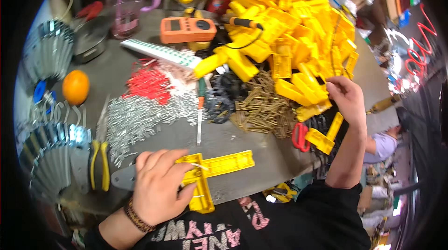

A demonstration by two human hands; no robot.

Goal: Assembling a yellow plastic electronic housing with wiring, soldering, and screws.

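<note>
Grey workbench [275, 153] crowded edge to edge with small parts

At the far left of the frame, fanned metal plates [50, 54] stand beside a round orange object [75, 87]. Yellow-handled pliers [106, 161] lie at lower left, with a heap of small silver pieces [140, 119] just right of them. Above that heap are red pieces [151, 84] and, at upper left, a clear cup [126, 10] with a purple handle.

At lower centre, the left hand [163, 182] lies over the left side of a T-shaped yellow plastic part [201, 191] on the bench's near edge, fingers curled against it. An orange meter [188, 29] sits at upper centre; brass-coloured screws [263, 105] spread below and right of it.

A big yellow pile [289, 31] fills the upper right. At its lower right edge, the right hand [347, 100] has its fingertips drawn together; whether they grip anything, I cannot tell. Red scissor-like handles [300, 137] show below. Farther right, a person in lavender [382, 147] appears beyond the bench, and a red coiled cord [417, 52] hangs near the frame's edge.
</note>
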